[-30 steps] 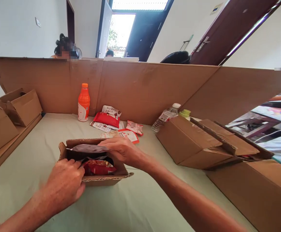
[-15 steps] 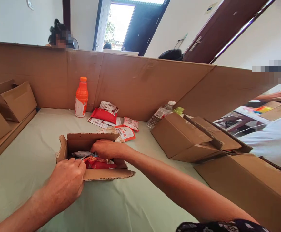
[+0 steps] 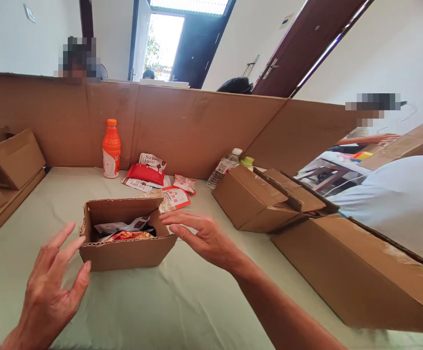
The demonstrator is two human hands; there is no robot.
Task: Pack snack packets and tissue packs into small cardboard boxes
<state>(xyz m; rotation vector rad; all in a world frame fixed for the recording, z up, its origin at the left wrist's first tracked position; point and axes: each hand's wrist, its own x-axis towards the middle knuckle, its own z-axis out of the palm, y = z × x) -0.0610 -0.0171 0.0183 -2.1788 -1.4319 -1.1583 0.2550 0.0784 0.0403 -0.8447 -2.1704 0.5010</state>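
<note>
Probably light yet stiff, the open cardboard box (image 3: 124, 253) of snack packets (image 3: 122, 229) sits between our spread, empty left hand (image 3: 51, 287) and right hand (image 3: 204, 236); we'd grip its side walls.

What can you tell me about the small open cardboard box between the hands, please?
The small box is plain brown corrugated cardboard, open at the top with a wavy rim. It stands upright on the pale green tablecloth. Crumpled snack packets, silver and red, lie inside, below the rim. The left hand hovers apart from it; the right hand is close beside it, contact unclear.
</note>
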